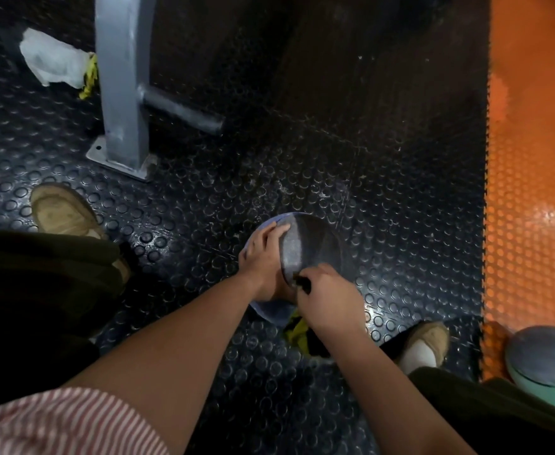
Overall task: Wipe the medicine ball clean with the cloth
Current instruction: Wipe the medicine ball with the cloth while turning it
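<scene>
Right grip: the right grip point(327, 298) is curled tight, fingers and thumb pinching a dark fold of the cloth point(297, 331). The rest of the cloth, yellow and dark, hangs under the wrist toward the floor.
Contact point: the pinched fold touches the near edge of the medicine ball point(312, 247), at the bottom of its dark grey panel.
Left grip: the left grip point(263, 254) lies flat with its fingers straight, pressed on the ball's blue left flank. It holds nothing and looks to be steadying the ball.
Ball's place: on the studded floor mat point(204, 198), between the two shoes and forward of the knees.
Which way the work lies: almost the whole ball sits beyond the right grip, away from the body. The grey panel runs near to far, leaning a little left at its far end.
Long axis: the ball has none, so the panel's run is the line to follow.
Nearer hand: the right, at the near edge with the cloth. The left is beside the ball, not in the stroke's path.
Next move, as a judgement: a push of the cloth away from the body up the panel, with the left grip bracing.
Risk: the ball's right side is unsupported, so a hard stroke could roll it toward the orange floor point(532, 159).
Dirt: the ball is blurred, so I cannot tell how clean it is.
Farther out: a grey post point(122, 77), a white bag point(53, 60) and a second ball point(545, 359).
</scene>
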`<state>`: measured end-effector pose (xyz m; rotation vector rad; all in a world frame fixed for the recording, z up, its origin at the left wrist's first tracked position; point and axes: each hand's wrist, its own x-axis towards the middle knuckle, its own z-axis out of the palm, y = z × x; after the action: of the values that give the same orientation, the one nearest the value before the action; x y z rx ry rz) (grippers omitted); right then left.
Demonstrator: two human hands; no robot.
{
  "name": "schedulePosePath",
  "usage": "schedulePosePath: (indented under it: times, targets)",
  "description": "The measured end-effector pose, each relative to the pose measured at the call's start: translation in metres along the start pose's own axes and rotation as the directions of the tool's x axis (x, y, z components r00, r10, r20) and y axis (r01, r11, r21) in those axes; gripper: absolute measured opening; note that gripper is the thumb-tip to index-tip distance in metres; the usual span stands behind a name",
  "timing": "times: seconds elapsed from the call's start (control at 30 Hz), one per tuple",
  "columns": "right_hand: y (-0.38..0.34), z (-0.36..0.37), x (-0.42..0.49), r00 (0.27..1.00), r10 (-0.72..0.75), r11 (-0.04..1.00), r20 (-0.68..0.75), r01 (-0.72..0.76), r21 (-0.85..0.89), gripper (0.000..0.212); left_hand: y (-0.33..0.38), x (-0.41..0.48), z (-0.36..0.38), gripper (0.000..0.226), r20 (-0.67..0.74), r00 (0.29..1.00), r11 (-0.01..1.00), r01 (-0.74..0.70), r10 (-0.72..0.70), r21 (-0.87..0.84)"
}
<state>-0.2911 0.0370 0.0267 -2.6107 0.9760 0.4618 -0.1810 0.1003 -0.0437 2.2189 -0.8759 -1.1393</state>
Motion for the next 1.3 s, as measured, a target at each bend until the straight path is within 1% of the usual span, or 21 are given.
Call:
schedulePosePath:
  times: [0.03, 0.1, 0.17, 0.23, 0.3, 0.33, 0.4, 0.5, 0.67, 0.8, 0.9, 1.0, 1.07, 1.2, 1.27, 1.3]
  targets:
    - [-0.002, -0.002, 0.008, 0.999, -0.007, 1.0, -0.035, 0.008, 0.005, 0.026, -0.001, 0.0, 0.001, 0.116, -0.016, 1.0, 1.0, 0.002, -0.002, -0.016]
    - [-0.007, -0.009, 0.034, 0.996, 0.012, 1.0, -0.085, -0.012, -0.007, 0.025, -0.001, 0.0, 0.004, 0.105, -0.056, 0.998, 1.0, 0.017, -0.016, 0.007]
    - [-0.011, -0.016, 0.06, 0.996, 0.049, 0.998, -0.081, -0.052, -0.039, 0.026, 0.0, 0.0, 0.004, 0.103, -0.063, 0.997, 0.998, 0.048, -0.046, 0.037]
    - [-0.01, -0.018, 0.069, 0.996, 0.063, 0.997, -0.056, -0.065, -0.033, 0.028, -0.001, 0.001, 0.003, 0.101, -0.078, 0.997, 1.0, 0.014, -0.013, 0.018]
    - [-0.004, -0.014, 0.056, 0.998, 0.036, 0.999, -0.057, -0.035, 0.013, 0.029, -0.001, 0.001, 0.002, 0.098, -0.075, 0.997, 0.999, -0.035, 0.032, -0.036]
    - [0.001, -0.009, 0.043, 0.997, 0.017, 0.999, -0.073, -0.014, 0.036, 0.03, -0.001, 0.001, 0.001, 0.1, -0.063, 0.997, 0.998, -0.036, 0.033, -0.051]
    - [0.007, 0.003, 0.013, 0.994, 0.013, 0.995, -0.109, -0.003, 0.097, 0.03, 0.001, 0.003, 0.001, 0.11, -0.032, 0.999, 0.999, -0.017, 0.016, -0.029]
    - [0.01, 0.019, -0.022, 0.995, 0.029, 0.989, -0.091, -0.015, 0.15, 0.028, 0.003, 0.007, 0.001, 0.12, -0.011, 1.0, 0.999, -0.015, 0.016, 0.039]
    - [0.013, 0.009, -0.011, 0.997, 0.069, 0.981, 0.04, -0.075, 0.179, 0.021, 0.006, 0.006, -0.004, 0.125, 0.039, 0.999, 0.996, -0.022, 0.019, 0.087]
    - [0.029, -0.013, -0.002, 0.981, 0.195, 0.944, -0.023, -0.181, 0.278, 0.024, 0.006, 0.001, -0.009, 0.137, 0.075, 0.996, 0.981, -0.057, 0.044, 0.186]
    - [0.044, -0.025, 0.01, 0.971, 0.234, 0.929, -0.051, -0.208, 0.305, 0.024, -0.001, -0.005, -0.006, 0.138, 0.097, 0.992, 0.954, -0.106, 0.081, 0.282]
    - [0.051, -0.031, 0.022, 0.966, 0.245, 0.927, -0.082, -0.209, 0.312, 0.022, -0.013, -0.011, -0.006, 0.136, 0.127, 0.976, 0.915, -0.209, 0.175, 0.344]
    - [0.051, -0.035, 0.028, 0.968, 0.236, 0.936, -0.088, -0.202, 0.29, 0.025, -0.019, -0.012, -0.01, 0.135, 0.175, 0.958, 0.871, -0.281, 0.228, 0.403]
    - [0.046, -0.032, 0.037, 0.983, 0.182, 0.957, -0.018, -0.173, 0.235, 0.028, -0.027, -0.009, -0.024, 0.134, 0.278, 0.92, 0.766, -0.385, 0.275, 0.515]
    - [0.043, -0.024, 0.036, 0.986, 0.162, 0.964, 0.041, -0.167, 0.208, 0.028, -0.031, -0.009, -0.031, 0.136, 0.296, 0.916, 0.728, -0.396, 0.271, 0.56]
    - [0.041, -0.018, 0.034, 0.984, 0.163, 0.964, 0.069, -0.174, 0.202, 0.029, -0.033, -0.009, -0.034, 0.137, 0.291, 0.924, 0.729, -0.377, 0.25, 0.571]
